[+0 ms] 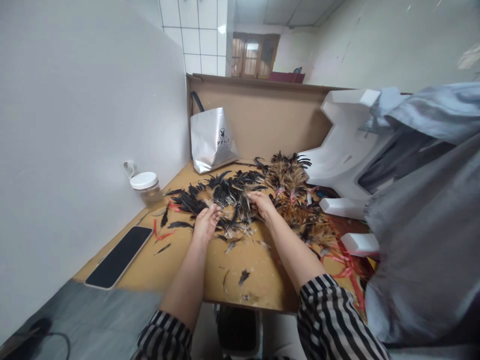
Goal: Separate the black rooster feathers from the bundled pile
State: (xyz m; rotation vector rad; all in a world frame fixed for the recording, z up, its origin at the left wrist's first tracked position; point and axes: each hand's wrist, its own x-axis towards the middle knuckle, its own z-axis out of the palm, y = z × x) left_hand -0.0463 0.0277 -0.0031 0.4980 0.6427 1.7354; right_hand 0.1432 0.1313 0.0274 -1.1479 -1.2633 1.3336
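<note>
Dark feathers lie in a loose heap on the tan table, with a brown tuft at the heap's left. At the near edge of that tuft, my left hand is closed in a pinch on a feather, most of it hidden by the fingers. My right hand pinches a feather at the right side of the dark heap. Beyond and beside my right hand are bundles of brown feathers, some with red ties. Loose feathers are scattered nearer to me.
A phone and a white-lidded jar are on the left. A silver bag leans at the back board. On the right are white foam pieces, red ribbon and grey cloth.
</note>
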